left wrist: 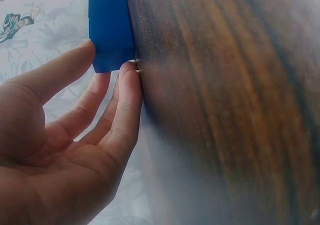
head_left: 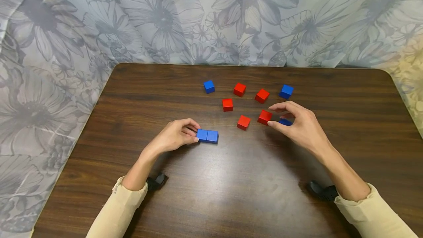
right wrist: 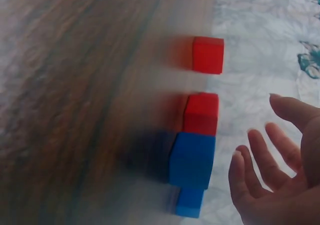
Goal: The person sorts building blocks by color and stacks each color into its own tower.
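Note:
Two blue cubes sit side by side in a row on the table. My left hand (head_left: 174,135) pinches the left blue cube (head_left: 202,134) at its left end between thumb and fingers; the other blue cube (head_left: 212,136) adjoins it on the right. In the left wrist view the thumb and fingertips meet the near end of the blue cube (left wrist: 111,30). My right hand (head_left: 300,122) hovers with parted fingers over a blue cube (head_left: 285,122), which it partly hides. A red cube (head_left: 264,117) lies just left of those fingertips. The right wrist view shows nothing between the fingers.
More red cubes lie at the middle of the table (head_left: 231,194): one red cube (head_left: 243,122) nearer, others (head_left: 227,104) behind. Farther back are a blue cube (head_left: 209,86) at left and another blue cube (head_left: 286,91) at right. Flowered cloth (head_left: 162,21) hangs behind the table.

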`<state>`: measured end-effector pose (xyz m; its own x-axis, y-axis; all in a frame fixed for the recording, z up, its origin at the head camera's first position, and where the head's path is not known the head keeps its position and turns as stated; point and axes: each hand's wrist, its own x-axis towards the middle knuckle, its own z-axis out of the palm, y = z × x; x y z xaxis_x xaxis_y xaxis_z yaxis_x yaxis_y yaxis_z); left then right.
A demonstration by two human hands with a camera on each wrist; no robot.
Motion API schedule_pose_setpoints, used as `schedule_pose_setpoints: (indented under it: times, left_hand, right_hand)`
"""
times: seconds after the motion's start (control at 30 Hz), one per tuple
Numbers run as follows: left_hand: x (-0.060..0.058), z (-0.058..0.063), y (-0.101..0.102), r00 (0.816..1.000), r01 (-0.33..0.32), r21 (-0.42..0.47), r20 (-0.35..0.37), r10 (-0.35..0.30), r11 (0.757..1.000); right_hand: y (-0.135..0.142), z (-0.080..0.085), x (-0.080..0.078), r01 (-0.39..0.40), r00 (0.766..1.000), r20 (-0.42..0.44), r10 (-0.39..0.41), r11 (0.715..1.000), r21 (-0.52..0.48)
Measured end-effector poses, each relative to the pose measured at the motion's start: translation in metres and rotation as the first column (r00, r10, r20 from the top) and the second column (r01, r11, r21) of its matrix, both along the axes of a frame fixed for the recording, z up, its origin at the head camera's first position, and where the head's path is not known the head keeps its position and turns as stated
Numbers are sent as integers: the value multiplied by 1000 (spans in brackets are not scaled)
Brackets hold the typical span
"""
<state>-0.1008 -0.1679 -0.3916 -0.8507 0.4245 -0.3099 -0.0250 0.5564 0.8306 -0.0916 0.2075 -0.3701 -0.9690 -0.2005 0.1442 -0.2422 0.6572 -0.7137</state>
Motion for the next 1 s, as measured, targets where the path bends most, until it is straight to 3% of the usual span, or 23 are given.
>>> schedule_pose_setpoints:
  times: [0.43, 1.0]
  left_hand:
    - [1, 0, 3, 1000, 8, -18, -8, -8, 1000]
    - [1, 0, 1, 1000, -18, -9, -2, 18, 1000]
  right_hand:
    - [18, -10, 8, 42, 999, -7, -42, 998, 36]
    - [36, -18, 8, 31, 997, 68, -32, 999, 12]
